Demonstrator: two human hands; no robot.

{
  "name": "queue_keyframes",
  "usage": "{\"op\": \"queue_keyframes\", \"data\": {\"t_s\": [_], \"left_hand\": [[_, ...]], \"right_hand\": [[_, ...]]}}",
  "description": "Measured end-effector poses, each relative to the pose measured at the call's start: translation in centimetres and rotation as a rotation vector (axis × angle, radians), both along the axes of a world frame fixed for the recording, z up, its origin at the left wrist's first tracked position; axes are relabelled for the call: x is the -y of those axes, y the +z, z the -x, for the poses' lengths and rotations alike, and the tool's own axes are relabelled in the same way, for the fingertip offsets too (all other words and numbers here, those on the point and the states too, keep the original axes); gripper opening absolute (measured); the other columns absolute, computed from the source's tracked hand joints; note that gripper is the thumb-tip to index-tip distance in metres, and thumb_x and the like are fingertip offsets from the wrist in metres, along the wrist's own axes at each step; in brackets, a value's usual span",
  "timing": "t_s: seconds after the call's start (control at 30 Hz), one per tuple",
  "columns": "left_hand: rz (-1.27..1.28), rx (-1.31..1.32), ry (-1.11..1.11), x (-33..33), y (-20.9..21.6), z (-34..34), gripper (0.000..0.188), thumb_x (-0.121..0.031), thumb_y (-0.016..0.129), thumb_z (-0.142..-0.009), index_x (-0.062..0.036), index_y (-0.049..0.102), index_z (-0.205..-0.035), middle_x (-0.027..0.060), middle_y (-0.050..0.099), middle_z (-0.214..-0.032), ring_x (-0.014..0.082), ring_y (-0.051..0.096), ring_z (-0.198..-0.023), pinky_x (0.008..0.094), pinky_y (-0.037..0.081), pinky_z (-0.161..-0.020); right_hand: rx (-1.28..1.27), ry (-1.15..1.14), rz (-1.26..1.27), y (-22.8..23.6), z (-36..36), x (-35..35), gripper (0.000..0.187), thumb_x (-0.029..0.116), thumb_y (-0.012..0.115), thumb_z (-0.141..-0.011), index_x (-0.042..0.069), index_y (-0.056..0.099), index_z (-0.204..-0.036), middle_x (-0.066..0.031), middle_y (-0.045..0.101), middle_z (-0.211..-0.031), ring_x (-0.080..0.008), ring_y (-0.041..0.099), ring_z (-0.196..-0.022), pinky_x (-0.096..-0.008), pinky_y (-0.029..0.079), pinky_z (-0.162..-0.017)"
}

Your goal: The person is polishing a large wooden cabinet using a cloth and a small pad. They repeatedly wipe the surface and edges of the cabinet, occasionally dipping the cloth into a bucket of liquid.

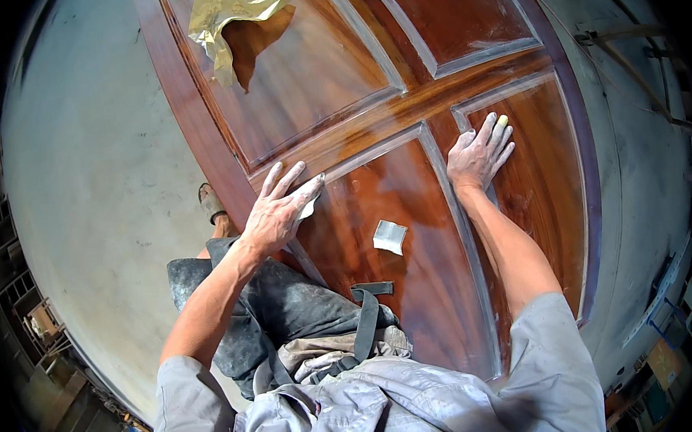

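Note:
A glossy red-brown wooden panel door [373, 141] lies under both my hands, its mouldings whitened with dust. My left hand [276, 209], its fingertips dusty white, rests by the moulding near the door's left side. Between its thumb and fingers shows the edge of a small pale piece of sandpaper [308, 209]; the rest is hidden. My right hand [481, 157] lies with fingers spread at the upper left corner of the right panel, holding nothing visible. One of its fingertips has a yellow cover. A small grey-white folded square [390, 237] sits on the panel between my arms.
A crumpled yellowish sheet [225, 22] stands on the upper left panel, casting a shadow. Dark cloth and a strap [367, 324] cover my lap against the door. Grey floor [92, 187] runs along the left. Metal bars [633, 39] stand at the far right, racks [27, 298] at the left.

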State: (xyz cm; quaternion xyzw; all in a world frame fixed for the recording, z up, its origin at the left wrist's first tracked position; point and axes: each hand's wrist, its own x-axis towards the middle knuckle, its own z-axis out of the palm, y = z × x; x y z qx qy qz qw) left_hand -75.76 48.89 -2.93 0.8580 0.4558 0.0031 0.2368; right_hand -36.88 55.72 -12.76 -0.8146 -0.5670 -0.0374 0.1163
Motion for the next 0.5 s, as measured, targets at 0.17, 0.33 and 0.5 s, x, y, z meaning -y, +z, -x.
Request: {"op": "queue_keyframes", "data": {"t_s": [0.17, 0.33, 0.5], "left_hand": [[-0.066, 0.121, 0.113, 2.2, -0.4, -0.5, 0.062, -0.003, 0.066, -0.09, -0.0101, 0.056, -0.151, 0.0067, 0.068, -0.143, 0.0315, 0.036, -0.156, 0.0567, 0.02, -0.131], [-0.01, -0.031, 0.025, 1.9, -0.3, -0.5, 0.069, -0.004, 0.066, -0.088, -0.0121, 0.052, -0.156, 0.006, 0.06, -0.153, 0.0319, 0.034, -0.157, 0.0559, 0.016, -0.132], [-0.09, 0.032, 0.071, 1.6, -1.2, -2.8, 0.064, -0.005, 0.065, -0.09, -0.0093, 0.054, -0.153, 0.0102, 0.066, -0.143, 0.033, 0.038, -0.154, 0.0557, 0.019, -0.131]], "right_hand": [[-0.007, 0.006, -0.006, 0.3, 0.2, -0.1, 0.065, 0.028, 0.049, -0.102, -0.001, 0.039, -0.16, -0.0248, 0.03, -0.17, -0.0422, 0.023, -0.16, -0.0597, 0.011, -0.13], [0.006, 0.005, 0.024, 0.2, 0.0, 0.4, 0.066, 0.028, 0.049, -0.102, -0.001, 0.038, -0.16, -0.0249, 0.029, -0.17, -0.0424, 0.023, -0.16, -0.0599, 0.01, -0.13], [0.008, 0.013, 0.011, 0.3, 0.2, 0.0, 0.068, 0.027, 0.05, -0.1, -0.001, 0.038, -0.161, -0.0251, 0.027, -0.171, -0.0425, 0.022, -0.16, -0.0605, 0.01, -0.13]]}}
